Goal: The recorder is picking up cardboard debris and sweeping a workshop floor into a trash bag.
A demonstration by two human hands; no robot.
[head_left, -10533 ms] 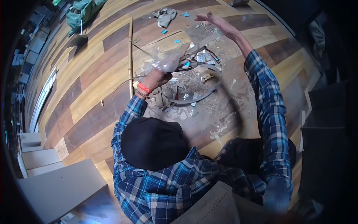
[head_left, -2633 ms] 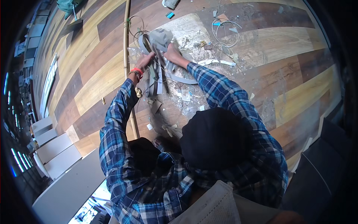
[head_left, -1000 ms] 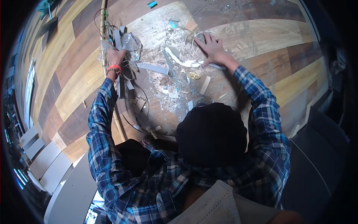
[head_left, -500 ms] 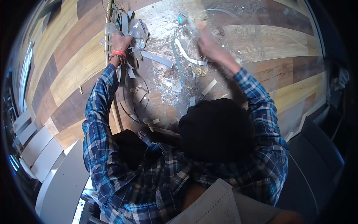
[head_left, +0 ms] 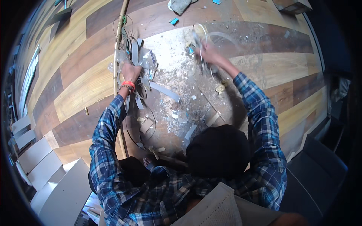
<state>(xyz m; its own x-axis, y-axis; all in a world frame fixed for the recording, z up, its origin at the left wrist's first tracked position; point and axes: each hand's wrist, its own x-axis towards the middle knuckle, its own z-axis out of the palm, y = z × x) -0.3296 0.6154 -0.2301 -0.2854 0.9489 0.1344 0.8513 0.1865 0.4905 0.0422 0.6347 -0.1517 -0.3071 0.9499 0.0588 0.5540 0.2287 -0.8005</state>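
Note:
My left hand (head_left: pixel 131 73), with a red band at the wrist, is closed round a bundle of grey edging strips (head_left: pixel 134 52) and crumpled clear plastic (head_left: pixel 147 60). Beside it runs a long thin wooden pole (head_left: pixel 116 67). My right hand (head_left: pixel 210 53) is a little smeared by motion above the dusty floor. Its fingers grip several thin pale strips (head_left: pixel 203 32), which loop out past the hand. A small blue scrap (head_left: pixel 191 50) shows by its fingertips. One loose grey strip (head_left: pixel 165 91) lies between my hands.
Dust, chips and small offcuts (head_left: pixel 147 125) litter the wood-patterned floor (head_left: pixel 271 64). A grey cloth (head_left: pixel 182 5) and a blue scrap (head_left: pixel 174 21) lie at the far side. A box (head_left: pixel 292 5) stands far right. Pale boards (head_left: pixel 39 150) are at the left, a dark seat (head_left: pixel 318 169) at the right.
The view has tilted to show more of the far floor. My right hand has lifted the white strip and others off the floor. My left hand keeps its hold on the bundle.

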